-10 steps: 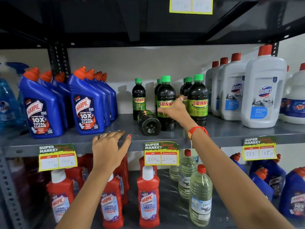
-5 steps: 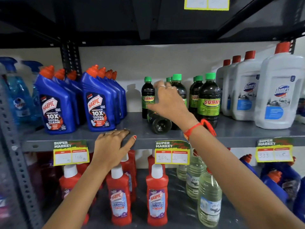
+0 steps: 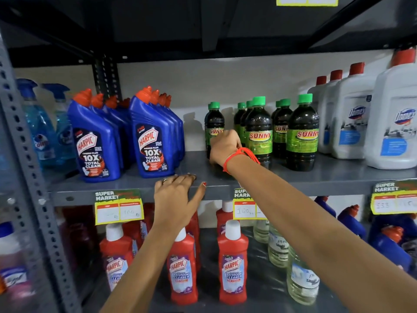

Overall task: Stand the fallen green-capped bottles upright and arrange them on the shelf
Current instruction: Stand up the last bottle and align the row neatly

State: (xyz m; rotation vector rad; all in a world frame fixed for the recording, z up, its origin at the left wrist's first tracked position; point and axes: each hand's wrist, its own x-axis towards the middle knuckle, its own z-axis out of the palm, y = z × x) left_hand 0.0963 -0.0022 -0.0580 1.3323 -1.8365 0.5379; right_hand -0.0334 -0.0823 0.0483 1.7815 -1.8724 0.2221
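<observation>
A second ago a Sunny bottle lay on its side at the shelf front, base toward the camera, with the right hand up on a standing bottle behind it. Now the right hand (image 3: 223, 146) has dropped to about 9 o'clock of the front middle Sunny bottle (image 3: 259, 129), and it covers the spot where the fallen bottle lay. Only a dark patch shows under the wrist; the bottle itself is hidden, so I cannot tell whether it still lies flat or is partly raised. It looks as if the last fallen one is being taken in hand, leaving just the lift and the lining-up.

The right arm reaches in from 5 o'clock, wrist bent down, back of the hand to the camera, fingers curled away out of sight; whether they are clamped on anything cannot be told. The left Sunny bottle (image 3: 214, 128) stands just behind it.

The left hand (image 3: 178, 195) rests flat, fingers spread and holding nothing, on the shelf edge (image 3: 74, 196), unchanged, at 7 o'clock of the right.
</observation>
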